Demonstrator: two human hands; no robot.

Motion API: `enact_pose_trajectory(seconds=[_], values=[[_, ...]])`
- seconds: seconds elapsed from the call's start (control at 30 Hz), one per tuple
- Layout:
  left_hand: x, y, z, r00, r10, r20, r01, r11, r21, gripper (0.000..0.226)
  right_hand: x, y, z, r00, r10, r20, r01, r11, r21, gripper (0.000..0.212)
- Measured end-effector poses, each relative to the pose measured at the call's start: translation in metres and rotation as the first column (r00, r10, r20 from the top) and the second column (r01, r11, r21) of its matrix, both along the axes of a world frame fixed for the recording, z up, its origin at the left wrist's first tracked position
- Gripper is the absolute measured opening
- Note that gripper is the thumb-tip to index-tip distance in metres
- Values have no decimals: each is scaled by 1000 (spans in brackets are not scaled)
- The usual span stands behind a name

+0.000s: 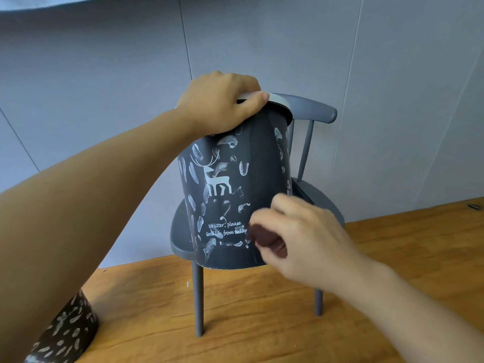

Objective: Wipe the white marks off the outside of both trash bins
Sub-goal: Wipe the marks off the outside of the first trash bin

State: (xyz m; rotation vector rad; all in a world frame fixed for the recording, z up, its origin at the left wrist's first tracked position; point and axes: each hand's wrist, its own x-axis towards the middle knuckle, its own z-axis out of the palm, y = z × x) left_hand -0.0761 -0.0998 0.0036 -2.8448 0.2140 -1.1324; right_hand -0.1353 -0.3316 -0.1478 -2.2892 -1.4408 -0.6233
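A dark grey trash bin [259, 179] with a white rim, a white deer print and printed words stands tilted on a grey chair. White smear marks cover its left and front side; a strip on the right looks cleaner. My left hand [220, 100] grips the bin's rim from above. My right hand [296, 231] holds a dark brown cloth [267, 242] against the bin's lower right side. A second bin [65, 328], brown with white marks, shows at the bottom left under my left arm.
The grey chair [317, 108] stands on a wooden floor [262, 323] against a pale grey panelled wall. A small dark object [473, 206] lies on the floor at the far right.
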Motion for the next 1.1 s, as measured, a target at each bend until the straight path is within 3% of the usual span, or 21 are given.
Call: enact_pose_trajectory(seconds=[0.07, 0.13, 0.3, 0.5, 0.67, 0.77, 0.9, 1.1], values=[[-1, 1, 0, 1000, 4, -4, -4, 1000, -6, 50, -9, 0, -9, 997, 74, 1, -73, 984, -162, 24], [-2, 1, 1, 1000, 7, -8, -7, 1000, -6, 51, -12, -3, -13, 996, 78, -39, -84, 977, -194, 19], [-3, 0, -1, 1000, 1, 1, -1, 1000, -13, 49, 1, -13, 0, 994, 32, -108, -19, 992, 123, 17], [-6, 7, -1, 1000, -23, -6, 23, 999, -34, 47, 28, -28, 12, 974, 11, -228, 101, 874, 475, 18], [-10, 17, -1, 999, -46, -23, 43, 995, -90, 42, 46, -36, 7, 930, 28, -366, 200, 798, 569, 19], [-10, 18, 0, 998, -54, -37, 50, 993, -105, 41, 38, -32, 5, 915, 128, -383, 92, 858, 506, 21], [-11, 13, 0, 997, -54, -47, 49, 994, -93, 42, 11, -14, -9, 951, 205, -232, -140, 954, 266, 24], [-9, 14, 1, 998, -52, -29, 50, 995, -82, 42, -22, 3, -30, 997, 59, 51, -59, 998, -8, 29]])
